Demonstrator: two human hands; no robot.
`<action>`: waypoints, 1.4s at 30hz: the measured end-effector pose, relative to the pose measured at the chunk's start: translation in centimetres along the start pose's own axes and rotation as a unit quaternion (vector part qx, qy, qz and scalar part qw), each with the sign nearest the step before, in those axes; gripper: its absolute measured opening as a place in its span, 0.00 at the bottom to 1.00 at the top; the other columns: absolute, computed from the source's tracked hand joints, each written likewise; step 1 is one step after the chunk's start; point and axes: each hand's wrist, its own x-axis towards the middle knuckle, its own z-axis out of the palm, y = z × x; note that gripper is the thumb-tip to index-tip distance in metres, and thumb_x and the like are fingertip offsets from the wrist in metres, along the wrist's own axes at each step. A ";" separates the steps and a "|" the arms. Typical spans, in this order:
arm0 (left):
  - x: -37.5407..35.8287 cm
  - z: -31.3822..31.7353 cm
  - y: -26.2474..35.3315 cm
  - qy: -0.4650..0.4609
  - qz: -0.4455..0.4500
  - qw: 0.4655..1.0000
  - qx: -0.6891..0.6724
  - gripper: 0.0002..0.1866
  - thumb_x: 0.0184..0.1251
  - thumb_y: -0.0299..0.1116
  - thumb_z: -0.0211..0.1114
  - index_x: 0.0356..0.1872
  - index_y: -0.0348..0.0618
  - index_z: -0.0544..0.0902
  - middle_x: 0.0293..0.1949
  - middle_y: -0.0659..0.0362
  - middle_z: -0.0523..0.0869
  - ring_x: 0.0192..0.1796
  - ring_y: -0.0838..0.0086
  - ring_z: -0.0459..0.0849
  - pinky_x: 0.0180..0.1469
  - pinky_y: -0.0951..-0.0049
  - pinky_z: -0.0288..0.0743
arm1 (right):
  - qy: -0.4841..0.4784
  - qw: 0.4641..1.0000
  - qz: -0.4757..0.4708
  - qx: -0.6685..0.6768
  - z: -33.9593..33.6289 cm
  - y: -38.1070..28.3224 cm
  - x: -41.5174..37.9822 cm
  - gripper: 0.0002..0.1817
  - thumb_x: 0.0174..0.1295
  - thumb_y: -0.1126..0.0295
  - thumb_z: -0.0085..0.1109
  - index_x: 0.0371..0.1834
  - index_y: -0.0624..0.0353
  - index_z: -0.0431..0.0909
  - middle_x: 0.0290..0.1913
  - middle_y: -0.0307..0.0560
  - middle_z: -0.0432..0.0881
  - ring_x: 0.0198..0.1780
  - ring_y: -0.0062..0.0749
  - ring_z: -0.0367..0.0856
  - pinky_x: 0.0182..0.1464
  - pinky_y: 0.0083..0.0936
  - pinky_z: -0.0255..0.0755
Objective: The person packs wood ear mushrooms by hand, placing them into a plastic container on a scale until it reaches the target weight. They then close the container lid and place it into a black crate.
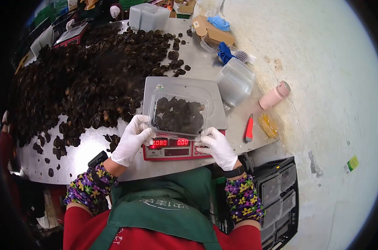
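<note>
My left hand and my right hand, both in white gloves, grip the near corners of a clear plastic clamshell box. Dark, ruffled wood ear mushrooms show inside it. The box overlaps the steel plate of a red digital scale, whose lit display reads near my left fingers. Fingers of my right hand are closed at the box's right corner, over the scale's buttons.
A large heap of wood ears covers the left of the steel table. Clear box stacks, a pink bottle and a red cutter lie right. A black crate stands below. Another person is opposite.
</note>
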 end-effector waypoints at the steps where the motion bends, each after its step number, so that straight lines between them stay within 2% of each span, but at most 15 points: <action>1: 0.0 -0.1 0.0 -0.003 0.000 1.000 0.003 0.13 0.78 0.25 0.59 0.58 0.46 0.72 0.35 0.62 0.85 0.32 0.81 0.81 0.37 0.82 0.76 | -0.018 1.000 0.007 0.015 -0.3 0.0 0.2 0.08 0.72 0.71 0.59 0.44 0.57 0.69 0.47 0.51 0.85 0.47 0.33 0.87 0.50 0.32 0.84; 10: -0.2 0.4 -0.1 -0.001 0.014 1.000 0.021 0.12 0.78 0.25 0.59 0.58 0.47 0.72 0.36 0.61 0.85 0.33 0.81 0.82 0.39 0.80 0.77 | 0.013 0.998 0.025 -0.047 0.6 -1.2 0.4 0.07 0.69 0.77 0.55 0.42 0.56 0.66 0.40 0.50 0.84 0.36 0.34 0.89 0.39 0.29 0.85; 14: -0.1 0.4 -0.1 -0.011 -0.003 1.000 -0.007 0.12 0.78 0.27 0.60 0.57 0.46 0.72 0.35 0.61 0.85 0.34 0.80 0.82 0.40 0.79 0.77 | 0.030 0.999 -0.012 -0.016 0.5 -0.4 0.0 0.05 0.71 0.73 0.55 0.42 0.55 0.68 0.41 0.48 0.84 0.38 0.32 0.88 0.42 0.30 0.84; 16: 0.3 -0.1 -0.6 -0.005 -0.041 0.996 -0.074 0.12 0.79 0.29 0.61 0.57 0.45 0.73 0.35 0.60 0.85 0.34 0.79 0.81 0.40 0.79 0.77 | -0.010 0.997 0.017 0.077 0.4 -0.6 -0.6 0.05 0.73 0.68 0.55 0.44 0.54 0.71 0.43 0.45 0.84 0.41 0.31 0.87 0.45 0.31 0.83; 19: 0.4 -0.2 -0.9 0.000 -0.036 0.997 -0.073 0.12 0.79 0.30 0.62 0.57 0.45 0.73 0.35 0.60 0.84 0.34 0.79 0.81 0.40 0.78 0.77 | -0.024 0.994 0.036 0.100 -0.6 0.0 -0.4 0.07 0.74 0.64 0.55 0.47 0.53 0.73 0.45 0.43 0.84 0.43 0.30 0.86 0.48 0.31 0.81; 24: 0.4 0.4 -0.2 0.039 -0.065 0.996 -0.055 0.10 0.77 0.27 0.61 0.55 0.45 0.75 0.35 0.61 0.83 0.32 0.80 0.80 0.38 0.77 0.77 | -0.007 0.997 0.024 0.079 0.0 -0.5 -0.3 0.05 0.71 0.70 0.58 0.45 0.54 0.73 0.41 0.44 0.84 0.41 0.30 0.86 0.46 0.30 0.82; 29: -0.4 1.0 0.1 0.002 -0.057 0.998 0.000 0.08 0.74 0.24 0.59 0.48 0.48 0.73 0.35 0.61 0.82 0.32 0.79 0.81 0.36 0.78 0.75 | 0.022 1.000 -0.018 0.006 0.3 -0.2 0.3 0.05 0.68 0.72 0.55 0.40 0.55 0.69 0.36 0.44 0.82 0.37 0.29 0.86 0.45 0.28 0.83; 31: -0.7 0.9 -0.4 -0.022 -0.040 0.999 -0.001 0.10 0.73 0.23 0.59 0.49 0.45 0.70 0.36 0.59 0.84 0.32 0.78 0.82 0.34 0.78 0.76 | 0.046 0.998 -0.044 -0.022 0.6 -0.4 -0.4 0.05 0.70 0.70 0.54 0.43 0.56 0.69 0.37 0.43 0.82 0.38 0.28 0.86 0.46 0.27 0.83; 33: -1.1 1.7 0.3 -0.033 -0.020 0.999 -0.030 0.10 0.71 0.20 0.59 0.47 0.46 0.70 0.35 0.60 0.83 0.34 0.79 0.81 0.35 0.79 0.76 | 0.064 0.993 -0.083 0.047 0.9 0.0 -1.2 0.14 0.73 0.62 0.57 0.54 0.56 0.70 0.46 0.44 0.82 0.47 0.30 0.85 0.51 0.33 0.83; 35: -1.3 2.7 0.2 -0.037 0.021 0.999 -0.020 0.10 0.72 0.21 0.60 0.45 0.47 0.69 0.35 0.61 0.82 0.34 0.79 0.80 0.36 0.80 0.74 | 0.124 0.975 -0.123 0.136 2.4 0.7 -3.4 0.27 0.74 0.52 0.59 0.69 0.50 0.64 0.57 0.45 0.78 0.57 0.33 0.81 0.57 0.39 0.80; 37: -2.3 5.7 0.6 -0.063 0.034 0.994 -0.077 0.10 0.75 0.23 0.61 0.48 0.48 0.70 0.35 0.62 0.81 0.35 0.80 0.80 0.38 0.82 0.72 | 0.057 0.971 -0.113 0.204 3.6 1.1 -5.9 0.38 0.74 0.47 0.59 0.79 0.44 0.52 0.63 0.45 0.74 0.61 0.35 0.78 0.60 0.44 0.78; 38: -2.6 7.5 -0.1 -0.060 0.035 0.996 -0.059 0.10 0.77 0.24 0.61 0.52 0.47 0.71 0.36 0.62 0.81 0.36 0.80 0.80 0.38 0.81 0.73 | 0.059 0.950 -0.167 0.256 5.5 1.2 -7.3 0.39 0.73 0.51 0.61 0.80 0.45 0.52 0.62 0.42 0.71 0.60 0.31 0.76 0.58 0.39 0.78; 40: -3.9 10.8 -1.6 -0.167 0.003 0.985 -0.039 0.14 0.77 0.23 0.61 0.56 0.44 0.69 0.39 0.59 0.84 0.38 0.77 0.83 0.41 0.79 0.76 | 0.047 0.921 -0.255 0.292 6.1 2.5 -8.7 0.41 0.72 0.59 0.65 0.82 0.46 0.50 0.64 0.39 0.69 0.61 0.25 0.72 0.60 0.30 0.75; 41: -4.6 12.2 -2.3 -0.209 -0.017 0.977 -0.029 0.14 0.77 0.23 0.61 0.57 0.43 0.68 0.41 0.57 0.85 0.39 0.76 0.84 0.43 0.79 0.77 | 0.122 0.905 -0.276 0.299 5.2 3.1 -9.0 0.40 0.70 0.67 0.64 0.81 0.51 0.52 0.66 0.41 0.70 0.61 0.25 0.72 0.63 0.27 0.71; 42: -4.6 12.6 -3.1 -0.271 -0.046 0.961 0.029 0.17 0.76 0.22 0.61 0.59 0.42 0.66 0.44 0.54 0.87 0.41 0.73 0.86 0.47 0.79 0.78 | 0.195 0.895 -0.310 0.256 3.6 3.3 -10.3 0.39 0.69 0.69 0.63 0.80 0.54 0.54 0.66 0.42 0.70 0.62 0.26 0.72 0.66 0.28 0.69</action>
